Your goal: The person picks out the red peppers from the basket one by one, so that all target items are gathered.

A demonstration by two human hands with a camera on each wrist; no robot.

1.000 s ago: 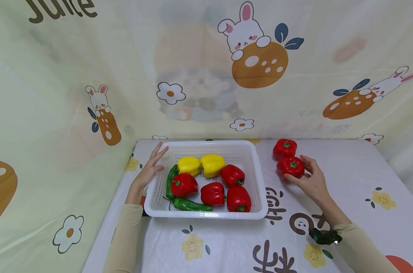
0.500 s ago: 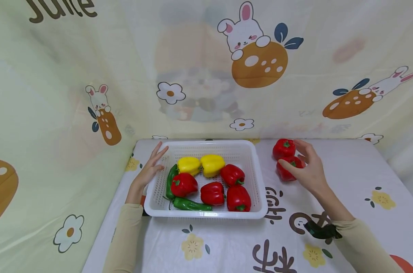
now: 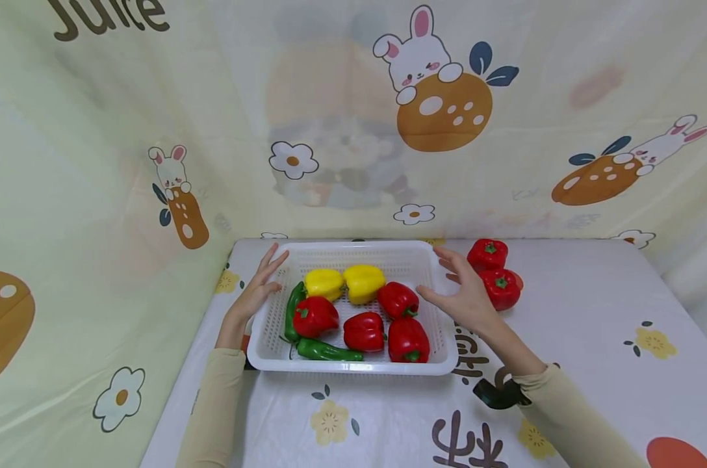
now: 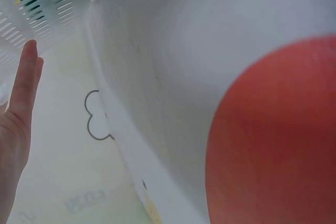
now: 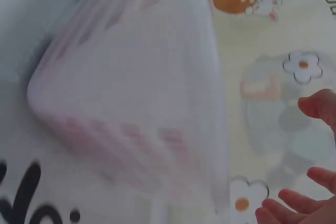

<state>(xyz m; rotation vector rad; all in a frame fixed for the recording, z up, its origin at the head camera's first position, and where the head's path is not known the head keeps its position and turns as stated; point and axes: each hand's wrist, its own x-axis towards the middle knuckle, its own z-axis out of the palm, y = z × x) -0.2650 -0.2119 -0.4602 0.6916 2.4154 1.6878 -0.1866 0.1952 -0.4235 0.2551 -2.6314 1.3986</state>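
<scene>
A white perforated plastic basket (image 3: 353, 368) lies in the middle of the table. In it are two yellow bell peppers (image 3: 364, 284), several red bell peppers (image 3: 364, 332) and two long green peppers (image 3: 329, 351). My left hand (image 3: 254, 296) is at the basket's left rim, fingers spread along it. My right hand (image 3: 467, 296) is over the right rim, fingers apart and holding nothing; its thumb and fingertips reach over the basket's edge. In the right wrist view the basket's wall (image 5: 131, 77) is blurred beside the right hand's fingers (image 5: 302, 203).
Right of the basket, behind my right hand, two red bell peppers stand close together: a back one (image 3: 487, 254) and a front one (image 3: 501, 289). A printed cloth (image 3: 587, 312) covers the table, and a printed curtain (image 3: 342, 97) hangs at its far side.
My right hand has let go of the front red bell pepper and moved left to the basket's right rim. That pepper stays beside the other one. My left hand has kept its place.
</scene>
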